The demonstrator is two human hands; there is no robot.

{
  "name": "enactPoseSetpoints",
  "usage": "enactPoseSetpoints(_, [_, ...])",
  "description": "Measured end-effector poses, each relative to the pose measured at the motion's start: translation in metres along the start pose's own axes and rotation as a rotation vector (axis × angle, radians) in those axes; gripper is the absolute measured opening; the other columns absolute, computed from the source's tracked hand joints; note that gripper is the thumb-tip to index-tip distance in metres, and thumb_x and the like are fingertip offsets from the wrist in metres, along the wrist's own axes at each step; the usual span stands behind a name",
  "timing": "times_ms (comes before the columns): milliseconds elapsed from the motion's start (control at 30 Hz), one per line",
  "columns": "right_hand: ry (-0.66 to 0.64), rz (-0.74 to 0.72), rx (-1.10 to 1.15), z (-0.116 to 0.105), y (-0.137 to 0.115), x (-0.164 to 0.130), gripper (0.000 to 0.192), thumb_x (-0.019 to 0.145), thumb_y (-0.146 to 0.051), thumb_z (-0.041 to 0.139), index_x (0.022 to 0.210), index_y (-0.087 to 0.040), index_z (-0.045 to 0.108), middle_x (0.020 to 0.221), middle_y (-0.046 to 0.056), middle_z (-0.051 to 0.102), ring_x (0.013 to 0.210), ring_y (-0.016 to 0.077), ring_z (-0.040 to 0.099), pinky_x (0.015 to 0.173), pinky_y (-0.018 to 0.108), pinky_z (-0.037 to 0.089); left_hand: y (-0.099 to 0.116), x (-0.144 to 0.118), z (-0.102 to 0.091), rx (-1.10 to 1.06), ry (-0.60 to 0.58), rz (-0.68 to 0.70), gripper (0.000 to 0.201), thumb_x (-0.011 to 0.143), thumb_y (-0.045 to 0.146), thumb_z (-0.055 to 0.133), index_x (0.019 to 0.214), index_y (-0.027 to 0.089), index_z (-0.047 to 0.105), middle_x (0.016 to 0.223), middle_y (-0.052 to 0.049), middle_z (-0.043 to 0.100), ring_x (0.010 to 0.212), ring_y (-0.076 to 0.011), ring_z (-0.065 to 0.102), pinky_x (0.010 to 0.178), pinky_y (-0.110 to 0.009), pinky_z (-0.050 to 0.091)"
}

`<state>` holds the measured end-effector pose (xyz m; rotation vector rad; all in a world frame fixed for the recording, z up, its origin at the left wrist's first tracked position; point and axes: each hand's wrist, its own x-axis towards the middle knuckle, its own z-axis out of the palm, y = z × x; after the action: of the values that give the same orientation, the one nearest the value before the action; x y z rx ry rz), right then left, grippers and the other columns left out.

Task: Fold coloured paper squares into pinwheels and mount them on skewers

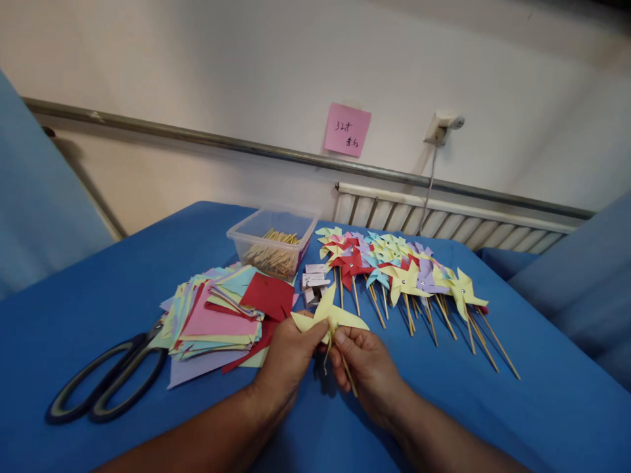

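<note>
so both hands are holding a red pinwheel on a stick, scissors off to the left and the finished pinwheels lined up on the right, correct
Not quite: the pinwheel held by the left hand and right hand is pale yellow, not red, as the head view shows. The rest stands: it is on a stick, the scissors lie off to the left and the finished pinwheels are lined up on the right.
</note>
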<state>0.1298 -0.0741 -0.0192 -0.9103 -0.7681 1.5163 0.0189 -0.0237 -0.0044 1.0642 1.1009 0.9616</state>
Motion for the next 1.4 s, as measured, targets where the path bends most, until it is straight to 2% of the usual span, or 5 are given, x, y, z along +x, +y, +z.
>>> enactPoseSetpoints(233, [0.004,0.007,0.01,0.0,0.0,0.001,0.037,0.076,-0.048,0.063,0.066,-0.013,0.058,0.041,-0.004,0.05,0.03,0.0047,0.036,0.032,0.017,0.023,-0.003,0.0,-0.001,0.041,-0.019,0.034,0.026,0.065,0.038,0.068,0.064,0.014,0.059,0.049,0.002,0.056,0.046,-0.0109,0.048,0.046,-0.022,0.034])
enactPoseSetpoints(633, [0.025,0.014,-0.023,-0.002,0.002,0.003,0.039,0.073,-0.051,0.065,0.063,-0.014,0.056,0.041,-0.004,0.051,0.03,0.0047,0.037,0.032,0.017,0.025,0.0,0.0,0.0,0.033,-0.03,0.024,0.027,0.065,0.039,0.069,0.062,0.014,0.058,0.048,0.002,0.056,0.044,-0.0114,0.049,0.044,-0.022,0.035])
enactPoseSetpoints(800, [0.058,0.009,-0.03,-0.004,0.002,0.006,0.038,0.071,-0.049,0.068,0.066,-0.013,0.058,0.043,-0.004,0.052,0.03,0.0046,0.041,0.03,0.015,0.028,0.003,-0.001,0.002,0.02,0.017,0.019,0.025,0.063,0.034,0.07,0.072,0.015,0.057,0.054,0.001,0.061,0.047,-0.0124,0.054,0.048,-0.023,0.041])
enactPoseSetpoints(1100, [0.112,0.029,-0.06,-0.002,-0.006,0.005,0.04,0.065,-0.047,0.072,0.06,-0.014,0.051,0.044,-0.003,0.056,0.03,0.0064,0.048,0.027,0.014,0.031,0.015,-0.009,0.002,0.242,0.083,0.162,0.022,0.063,0.031,0.069,0.076,0.015,0.061,0.065,-0.001,0.066,0.056,-0.014,0.057,0.052,-0.023,0.043])
enactPoseSetpoints(1400, [0.134,-0.004,-0.068,-0.005,-0.004,0.006,0.041,0.065,-0.049,0.072,0.068,-0.016,0.048,0.05,-0.003,0.06,0.032,0.008,0.053,0.026,0.013,0.033,0.02,-0.014,0.001,0.283,0.062,0.205,0.02,0.067,0.028,0.066,0.082,0.017,0.06,0.071,0.001,0.066,0.059,-0.0129,0.057,0.056,-0.022,0.044])
